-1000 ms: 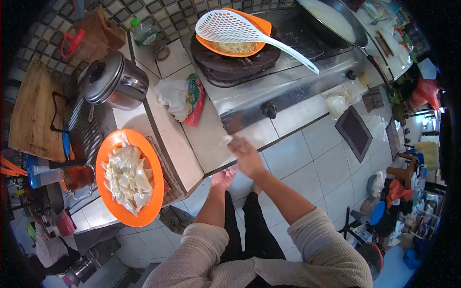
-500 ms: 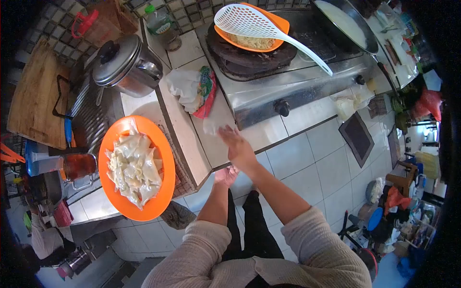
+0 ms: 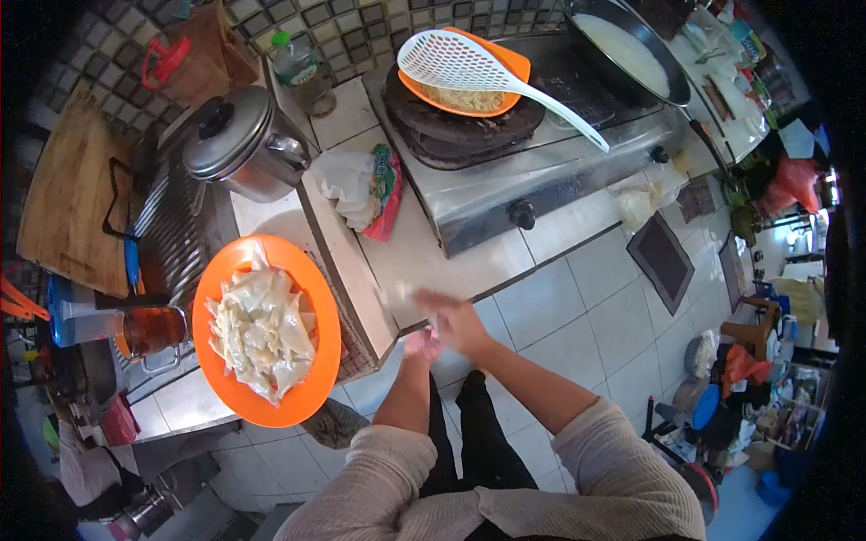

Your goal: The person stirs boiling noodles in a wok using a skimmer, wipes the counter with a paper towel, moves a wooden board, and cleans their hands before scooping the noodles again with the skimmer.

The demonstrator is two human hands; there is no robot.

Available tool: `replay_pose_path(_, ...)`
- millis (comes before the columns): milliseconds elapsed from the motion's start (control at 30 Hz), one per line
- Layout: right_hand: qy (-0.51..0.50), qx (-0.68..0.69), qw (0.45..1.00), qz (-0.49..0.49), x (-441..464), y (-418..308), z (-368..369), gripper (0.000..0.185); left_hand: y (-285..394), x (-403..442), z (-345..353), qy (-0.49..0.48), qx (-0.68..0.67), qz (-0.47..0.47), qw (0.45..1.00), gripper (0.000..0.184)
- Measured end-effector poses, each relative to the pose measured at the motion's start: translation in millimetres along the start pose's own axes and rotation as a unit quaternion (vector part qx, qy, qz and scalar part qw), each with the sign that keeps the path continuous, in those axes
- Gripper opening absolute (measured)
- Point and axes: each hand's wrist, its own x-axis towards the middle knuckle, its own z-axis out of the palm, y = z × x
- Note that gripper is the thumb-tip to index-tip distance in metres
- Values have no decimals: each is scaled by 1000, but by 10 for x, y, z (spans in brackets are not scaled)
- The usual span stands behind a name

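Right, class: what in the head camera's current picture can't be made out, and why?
Head view:
Right hand: fingers blurred, so anything held is unclear.
Left hand: fingers partly hidden behind the right hand.
Metal pot: contents hidden by its lid.
Noodles: partly covered by the white slotted ladle.
Green-capped bottle: label too small to read.

Single head-worn camera — faces forward and steeply down over the wearer's ribbed beige knit sleeves (image 3: 390,458). Bare left hand (image 3: 420,344) and bare right hand (image 3: 456,323) close, near mid-frame; square brown-and-grey wall tiles (image 3: 359,43) farther off — top edge. Wide field, dark rounded corners.
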Motion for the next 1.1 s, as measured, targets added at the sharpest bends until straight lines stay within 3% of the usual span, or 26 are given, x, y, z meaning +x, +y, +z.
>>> replay_pose_path(67,131,-65,989,14,399,11,-78,45,-30,-69,101,-37,19,-23,999,24)
replay_pose_path(100,133,-66,989,14,561,58,-31,45,-100,-96,148,-98,82,1,992,25)
replay_pose_path(133,114,-131,984,-40,726,151,69,44,-120,-101,166,-99,83,1,992,25)
replay_pose_path(167,94,-195,972,-94,878,201,127,43,-115,-102,186,-33,94,8,995,25)
replay_pose_path(200,96,-193,972,-97,1008,174,118,43,-100,-105,211,33,104,17,994,26)
replay_pose_path(267,133,-119,984,10,1259,92,87,46,-180,-193,389,39,105,35,993,26)
replay_pose_path(300,132,-117,984,8,1395,104,96,46,-213,-225,457,44,102,52,992,27)
replay_pose_path(367,309,-34,950,-11,1652,145,102,50,-141,-153,298,-7,101,35,994,28)
replay_pose_path(400,307,-32,951,-12,1758,140,84,50,-113,-126,226,-57,101,16,993,28)
replay_pose_path(467,290,-89,950,75,1949,116,41,54,-125,-145,232,-42,81,16,996,28)
replay_pose_path(500,293,-186,936,51,2038,167,34,53,-138,-162,277,-26,62,13,998,29)
replay_pose_path(600,240,-287,926,47,1998,312,37,54,-161,-200,380,8,96,22,995,30)
replay_pose_path(667,211,-282,936,17,1964,352,42,55,-152,-179,404,-7,78,20,997,30)
replay_pose_path(733,135,-332,933,-37,1944,388,54,52,-190,-190,433,-23,167,39,985,30)
replay_pose_path(867,147,-264,953,-34,2071,289,171,51,-70,-64,181,-63,156,-22,986,30)
replay_pose_path(967,143,-280,949,-19,2198,172,255,50,7,71,-47,47,-49,-37,997,26)
replay_pose_path(1033,106,-236,965,-44,2162,161,330,44,2,48,-44,65,86,-4,994,27)
replay_pose_path(1100,97,-200,973,-58,2028,207,304,40,-49,-53,120,52,53,-6,997,28)
